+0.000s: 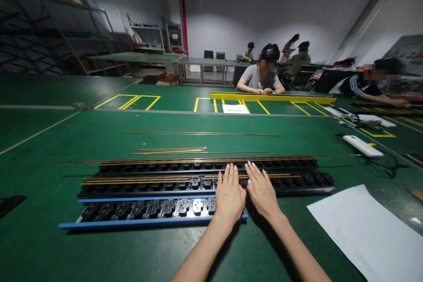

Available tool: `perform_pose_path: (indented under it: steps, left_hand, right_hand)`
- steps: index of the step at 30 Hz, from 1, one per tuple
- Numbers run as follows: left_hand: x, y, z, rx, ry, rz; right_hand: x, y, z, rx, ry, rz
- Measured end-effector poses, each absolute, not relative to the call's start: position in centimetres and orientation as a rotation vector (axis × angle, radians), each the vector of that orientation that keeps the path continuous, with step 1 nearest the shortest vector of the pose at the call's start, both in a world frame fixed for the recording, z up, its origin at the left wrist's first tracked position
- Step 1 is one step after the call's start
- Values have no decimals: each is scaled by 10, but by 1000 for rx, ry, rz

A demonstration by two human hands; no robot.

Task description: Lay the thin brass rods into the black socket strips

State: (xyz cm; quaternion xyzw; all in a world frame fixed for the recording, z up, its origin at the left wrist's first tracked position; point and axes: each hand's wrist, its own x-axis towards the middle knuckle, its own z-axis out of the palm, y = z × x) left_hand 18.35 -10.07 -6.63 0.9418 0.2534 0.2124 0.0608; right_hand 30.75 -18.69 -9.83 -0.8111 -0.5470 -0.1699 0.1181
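- Left hand (230, 191) and right hand (262, 188), fingers extended, fingertips beyond the blue-edged strip (148, 222); any hold is hidden.
- Even pressure should keep the rods (115, 182) beyond that strip straight.

Place was workshop, assembly kind. Long green worktable (145, 255) filled foreground, yellow lines (153, 102) marking rectangles on it. Blue-edged strip (148, 222) of repeated black parts (153, 208) and thin metal rods (139, 180) lay there. Metal shelving (66, 3) stood at left, several co-workers (260, 77) were spread around room, red pipe (183, 13) climbed pale wall (224, 13) behind.
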Motion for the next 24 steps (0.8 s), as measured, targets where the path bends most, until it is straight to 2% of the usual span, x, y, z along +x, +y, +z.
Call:
perform_pose_path:
  steps: [24]
  left_hand:
    - [182,-101,-69,2858,768,678]
  right_hand:
    - [296,-186,-86,-2416,-1555,-470]
